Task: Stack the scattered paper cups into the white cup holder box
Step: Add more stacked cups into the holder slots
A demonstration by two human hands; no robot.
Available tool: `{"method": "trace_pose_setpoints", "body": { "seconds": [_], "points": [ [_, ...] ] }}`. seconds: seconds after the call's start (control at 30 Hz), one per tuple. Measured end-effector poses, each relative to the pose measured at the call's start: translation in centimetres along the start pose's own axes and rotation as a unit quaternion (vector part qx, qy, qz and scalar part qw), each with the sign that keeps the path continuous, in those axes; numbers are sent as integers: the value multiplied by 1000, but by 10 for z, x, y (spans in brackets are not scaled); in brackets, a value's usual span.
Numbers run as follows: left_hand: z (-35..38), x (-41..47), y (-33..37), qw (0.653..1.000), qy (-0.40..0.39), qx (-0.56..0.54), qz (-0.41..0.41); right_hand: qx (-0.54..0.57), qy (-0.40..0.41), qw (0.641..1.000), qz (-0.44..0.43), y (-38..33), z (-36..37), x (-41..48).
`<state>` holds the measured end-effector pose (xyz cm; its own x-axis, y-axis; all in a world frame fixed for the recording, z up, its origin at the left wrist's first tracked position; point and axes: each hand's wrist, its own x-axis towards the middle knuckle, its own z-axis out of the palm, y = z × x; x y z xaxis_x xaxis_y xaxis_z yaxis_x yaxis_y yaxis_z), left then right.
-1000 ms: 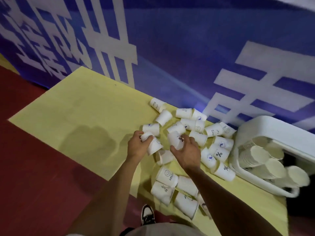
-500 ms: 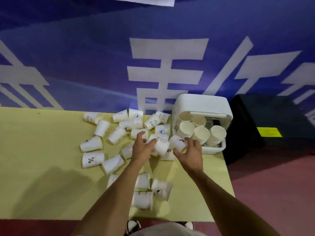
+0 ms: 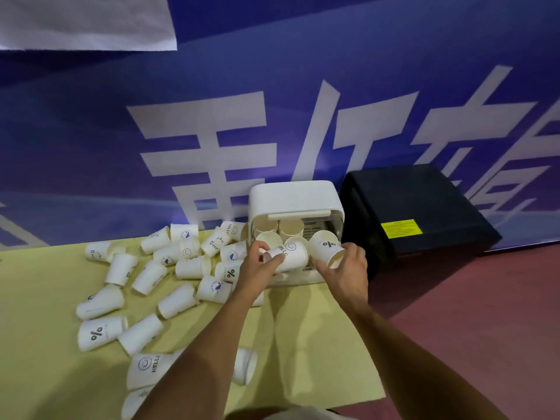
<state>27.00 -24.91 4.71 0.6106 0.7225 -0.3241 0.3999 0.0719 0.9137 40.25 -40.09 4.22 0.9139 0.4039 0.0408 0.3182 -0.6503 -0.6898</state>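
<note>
**Where everything lies**

I see the mat (image 3: pixel 45 344) lying in front of the banner (image 3: pixel 272 101). The cup holder box (image 3: pixel 291 195) stands at the mat's far right corner, its opening toward me and stacked cups (image 3: pixel 291 228) inside. Loose cups (image 3: pixel 188 266) lie on the mat, left of the box and nearer to me. A case (image 3: pixel 418 201) sits just right of the box. Before the opening, the left hand (image 3: pixel 257 262) holds the left-hand cup (image 3: pixel 292 256) and the right hand (image 3: pixel 345 268) holds the right-hand cup (image 3: pixel 325 247).
</note>
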Motion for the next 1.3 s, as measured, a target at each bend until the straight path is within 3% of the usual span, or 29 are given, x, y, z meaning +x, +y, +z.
{"method": "trace_pose_setpoints", "body": {
  "seconds": [0.13, 0.37, 0.53, 0.73, 1.03, 1.3],
  "points": [
    [13, 8, 6, 1000, 7, 13, -27, -22, 14, 999, 25, 4, -9, 17],
    [20, 22, 9, 998, 13, 36, -40, -34, 8, 999, -3, 8, -5, 44],
    [27, 26, 8, 997, -55, -14, -46, -54, -6, 998, -32, 11, 2, 55],
    [42, 31, 2, 997, -62, 26, -43, -62, -35, 996, -56, 16, 11, 58],
    [58, 27, 2, 981, 40, 181, 53, -60, -26, 997, -47, 16, 21, 63],
    [61, 24, -1, 970, 92, 211, 73, -69, -36, 996, -45, 22, 25, 66]
  ]
}}
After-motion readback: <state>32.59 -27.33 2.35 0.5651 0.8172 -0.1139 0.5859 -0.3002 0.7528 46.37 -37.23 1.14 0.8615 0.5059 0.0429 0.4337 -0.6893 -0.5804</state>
